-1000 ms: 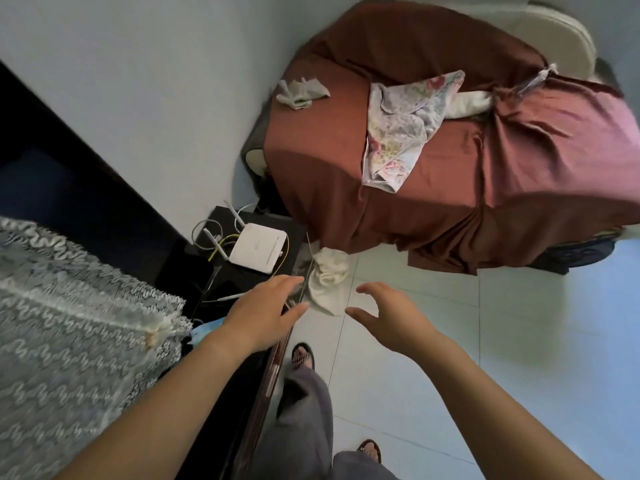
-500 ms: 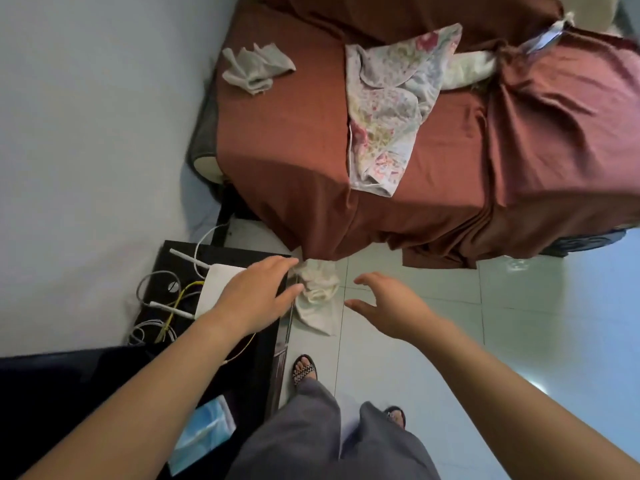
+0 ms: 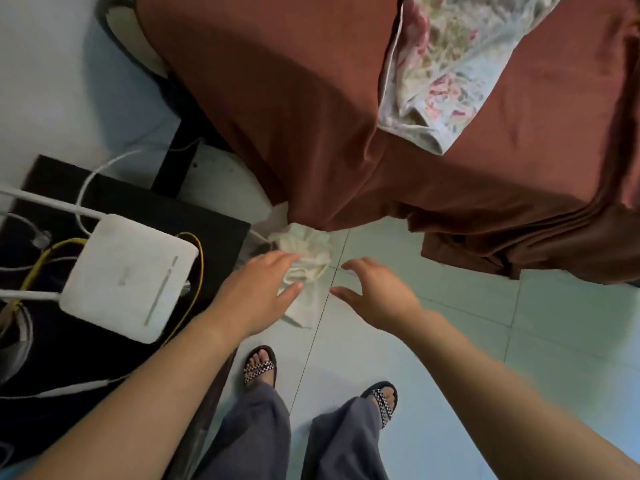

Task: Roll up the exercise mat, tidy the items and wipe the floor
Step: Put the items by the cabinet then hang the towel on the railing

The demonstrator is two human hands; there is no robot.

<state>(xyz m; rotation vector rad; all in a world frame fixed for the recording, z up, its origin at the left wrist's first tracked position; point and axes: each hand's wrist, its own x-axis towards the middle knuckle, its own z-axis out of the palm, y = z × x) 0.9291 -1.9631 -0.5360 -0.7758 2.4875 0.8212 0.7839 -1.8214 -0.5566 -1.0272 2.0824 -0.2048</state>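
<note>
Both hands, left (image 3: 258,292) and right (image 3: 375,294), spread-fingered, flank crumpled cream cloth (image 3: 306,258).

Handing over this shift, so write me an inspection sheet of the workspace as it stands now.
Surface: pale tiled floor, bare ahead of the feet.
Job's things: crumpled cream cloth on the floor at the hanging edge of the rust-brown bedsheet; no exercise mat seen.
Clutter: floral fabric lying on the sheet.
Hands: left hand open, fingers at the cloth; right hand open, beside it, apart.
Cables: yellow cable and white ones around the white router.
Surroundings: black stand under the router.
</note>
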